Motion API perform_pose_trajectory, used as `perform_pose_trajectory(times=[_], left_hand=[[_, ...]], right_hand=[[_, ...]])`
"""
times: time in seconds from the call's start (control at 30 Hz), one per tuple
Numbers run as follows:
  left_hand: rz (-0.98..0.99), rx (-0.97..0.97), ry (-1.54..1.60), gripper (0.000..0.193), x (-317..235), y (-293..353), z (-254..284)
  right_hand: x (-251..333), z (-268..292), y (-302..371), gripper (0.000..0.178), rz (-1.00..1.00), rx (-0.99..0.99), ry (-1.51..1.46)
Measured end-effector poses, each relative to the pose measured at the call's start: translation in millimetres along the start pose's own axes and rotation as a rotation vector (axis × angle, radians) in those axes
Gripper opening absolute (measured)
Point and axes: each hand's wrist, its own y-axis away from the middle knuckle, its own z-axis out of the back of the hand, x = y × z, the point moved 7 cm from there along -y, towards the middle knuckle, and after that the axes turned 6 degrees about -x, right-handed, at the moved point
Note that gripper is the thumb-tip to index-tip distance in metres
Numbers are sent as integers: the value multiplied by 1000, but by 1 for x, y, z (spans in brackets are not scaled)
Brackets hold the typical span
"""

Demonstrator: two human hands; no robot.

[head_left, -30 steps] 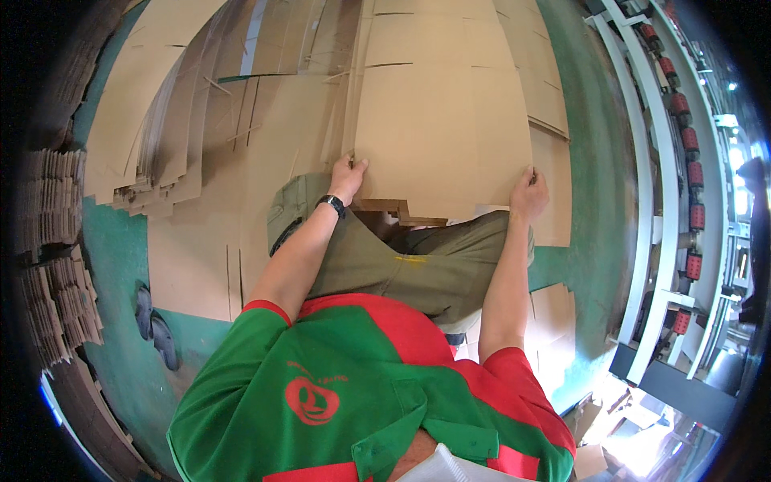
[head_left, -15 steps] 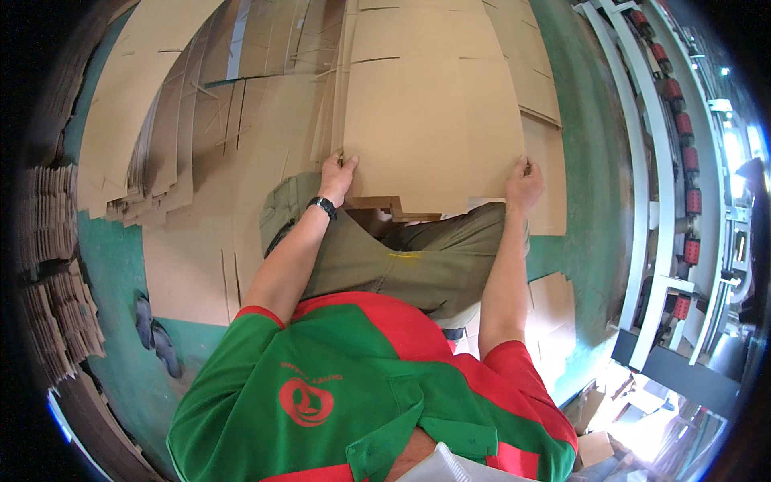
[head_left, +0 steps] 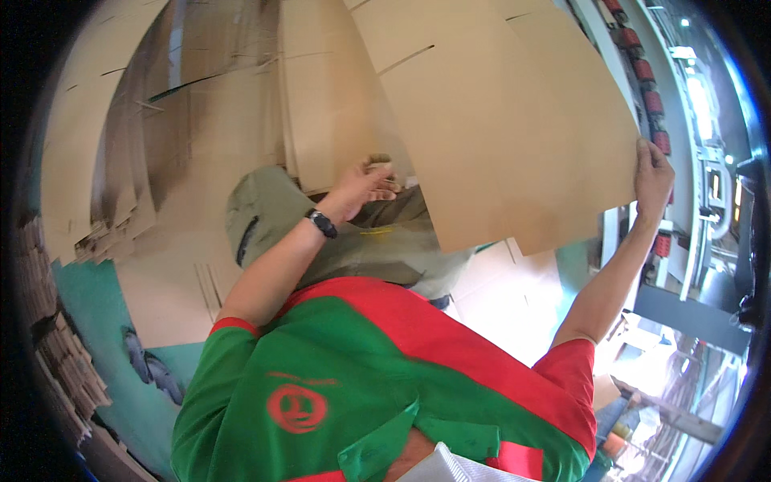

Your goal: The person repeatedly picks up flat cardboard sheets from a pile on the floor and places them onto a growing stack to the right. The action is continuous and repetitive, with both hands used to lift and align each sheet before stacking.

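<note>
One hand holds a big, flat, tan cardboard sheet.
A firm pinch and a slow, level swing should stop the sheet from bending, I think; a second hand under the loose side may help. The right hand grips its right edge, near the bottom corner. The left hand is loosely curled, apart from the sheet's left edge, and looks bare. The sheet slants between both hands.
</note>
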Motion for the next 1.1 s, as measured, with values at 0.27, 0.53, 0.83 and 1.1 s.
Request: perform_pose_trajectory(times=[0.27, 0.53, 0.83, 1.1], left_hand=[[-31, -157, -15, 34, 20, -17, 63], [-24, -338, -127, 36, 25, -26, 104], [20, -318, -202, 36, 34, -33, 106], [9, -288, -287, 43, 37, -32, 103]], right_hand=[[-23, 107, -2, 34, 3, -58, 41], [-47, 163, 26, 31, -88, -97, 21], [-73, 213, 73, 32, -98, -123, 115], [-104, 252, 111, 31, -211, -104, 9]])
